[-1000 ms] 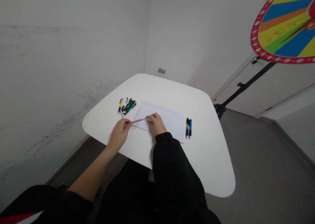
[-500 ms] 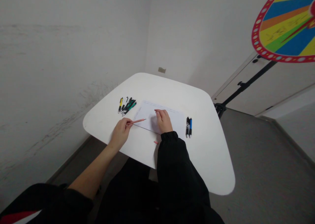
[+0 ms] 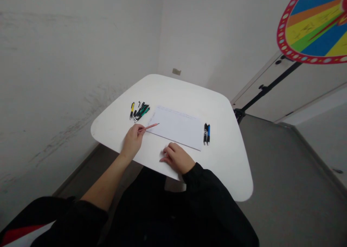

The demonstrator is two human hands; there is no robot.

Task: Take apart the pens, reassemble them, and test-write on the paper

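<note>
Pencil (image 3: 149,127) juts from the gripping left hand (image 3: 132,140) toward the paper (image 3: 177,127); right hand (image 3: 177,157) rests loose nearby.

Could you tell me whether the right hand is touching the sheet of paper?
Apart: the head view shows bare table between the right hand and the paper.

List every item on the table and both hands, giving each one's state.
left hand: closed on the pink pen, resting on the table
pink pen: held, tip over the paper's left edge
right hand: holding nothing, fingers curled on the table near its front edge
sheet of paper: lying flat
cluster of pens: lying loose left of the paper
two pens: lying side by side right of the paper
table: bearing all of these
</note>
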